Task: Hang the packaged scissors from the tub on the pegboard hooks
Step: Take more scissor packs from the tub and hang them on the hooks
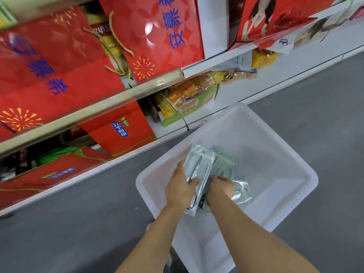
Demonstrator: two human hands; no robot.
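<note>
A: Where are the packaged scissors (199, 170) at this moment?

B: In the white tub (285, 154), lying in a loose overlapping pile against its bottom, toward the tub's near-left corner. The tub itself sits on the grey floor (315, 91), just beside the foot of the shelving.

A: And the hands?

B: Both reach down into the tub. The left hand (182, 187) has its grip on the long pale-green pack lying on top of the pile: its thumb curls over the pack's face and the other fingers go round the left edge. The right hand (221, 187) is right next to it, fingers bent down onto the packs; they seem to pinch the pile, but the fingertips are hidden among the packs, so I cannot tell how firm that grip is.

A: Any pack off to itself?

B: One shiny pack (243, 191) pokes out from the pile at the right hand's far side, still touching the rest.

A: What stands around the tub?

B: Beyond it, on the lowest shelf (206, 115), a green carton of biscuits (187, 109). To the left of the tub and higher up, red gift bags (59, 75) with blue lettering and gold rope handles fill the shelves.
</note>
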